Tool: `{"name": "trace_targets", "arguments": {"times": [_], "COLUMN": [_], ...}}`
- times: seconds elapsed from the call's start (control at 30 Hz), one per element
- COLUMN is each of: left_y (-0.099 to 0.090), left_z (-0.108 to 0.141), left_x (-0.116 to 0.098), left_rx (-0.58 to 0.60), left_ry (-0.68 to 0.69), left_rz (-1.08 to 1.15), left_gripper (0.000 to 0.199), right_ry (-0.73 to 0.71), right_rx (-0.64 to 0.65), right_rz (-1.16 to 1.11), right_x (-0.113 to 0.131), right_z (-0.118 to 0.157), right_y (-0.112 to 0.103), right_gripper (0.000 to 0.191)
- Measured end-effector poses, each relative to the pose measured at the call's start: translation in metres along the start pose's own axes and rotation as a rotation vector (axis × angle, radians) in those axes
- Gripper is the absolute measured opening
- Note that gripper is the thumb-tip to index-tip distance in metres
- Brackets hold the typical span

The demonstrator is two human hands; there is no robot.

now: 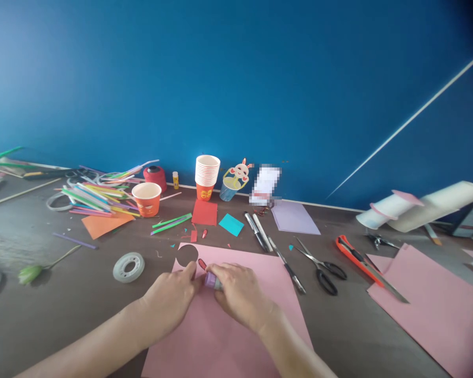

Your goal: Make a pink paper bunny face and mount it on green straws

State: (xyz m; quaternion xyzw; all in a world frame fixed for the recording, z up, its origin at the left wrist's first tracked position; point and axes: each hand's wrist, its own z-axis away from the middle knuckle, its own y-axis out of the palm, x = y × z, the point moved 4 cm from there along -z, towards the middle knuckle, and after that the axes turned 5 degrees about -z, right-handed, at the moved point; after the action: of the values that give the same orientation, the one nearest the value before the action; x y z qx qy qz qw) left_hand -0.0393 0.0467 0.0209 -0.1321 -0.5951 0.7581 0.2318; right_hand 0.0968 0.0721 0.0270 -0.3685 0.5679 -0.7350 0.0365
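A large pink paper [228,346] lies on the dark table, with a round hole near its top left corner. My right hand [240,294] is closed around a small purple-capped tube [212,280], held low over the paper. Just left of it, my left hand [171,299] has its fingers drawn together at the paper, close to the cap; whether it grips anything is hidden. A small red, dark-edged paper piece [202,263] shows between the hands, beyond the fingertips.
Scissors [321,268], an orange cutter [358,262] and pens [256,231] lie to the right. Leftward are a tape roll [118,269], a paper cup [147,200] and colored strips [90,197]. Stacked cups [207,176] stand near the blue wall [220,79].
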Motion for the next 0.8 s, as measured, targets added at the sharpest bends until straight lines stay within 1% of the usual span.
{"name": "trace_targets", "arguments": {"times": [0.2,0.3,0.4,0.5,0.57,0.6,0.67,0.7,0.73,0.8], "left_y": [-0.001,-0.001,-0.002,-0.011,-0.023,-0.029,-0.039,-0.041,-0.043,-0.041], "left_z": [0.001,0.002,0.003,0.000,-0.009,-0.016,-0.033,-0.044,-0.055,-0.077], "left_x": [0.001,-0.001,0.002,0.019,0.038,0.051,0.075,0.083,0.088,0.089], "left_rx": [-0.022,-0.030,-0.048,-0.081,-0.129,-0.158,-0.238,-0.234,-0.240,-0.234], "left_ry": [-0.003,-0.009,-0.011,0.031,0.051,0.015,-0.173,-0.229,-0.259,-0.272], "left_rz": [0.015,0.034,0.066,0.203,0.363,0.429,0.479,0.479,0.472,0.465], "left_gripper": [0.047,0.047,0.040,0.031,0.027,0.024,0.021,0.022,0.022,0.022], "right_ry": [0.006,0.006,0.018,0.045,0.065,0.067,0.047,0.036,0.032,0.058], "right_rx": [0.020,0.011,0.020,0.026,0.022,0.018,-0.001,-0.023,-0.057,-0.159], "right_rz": [-0.034,0.005,0.048,0.072,0.054,0.028,-0.052,-0.093,-0.128,-0.176], "right_x": [0.000,0.001,0.003,0.003,0.002,0.001,-0.001,-0.003,-0.005,-0.012], "right_z": [0.003,0.004,0.002,0.002,0.002,0.002,0.003,0.003,0.003,0.002], "right_y": [-0.003,-0.002,0.001,0.003,0.001,0.000,-0.003,-0.006,-0.009,-0.014], "right_gripper": [0.045,0.042,0.040,0.039,0.039,0.040,0.042,0.041,0.039,0.026]}}
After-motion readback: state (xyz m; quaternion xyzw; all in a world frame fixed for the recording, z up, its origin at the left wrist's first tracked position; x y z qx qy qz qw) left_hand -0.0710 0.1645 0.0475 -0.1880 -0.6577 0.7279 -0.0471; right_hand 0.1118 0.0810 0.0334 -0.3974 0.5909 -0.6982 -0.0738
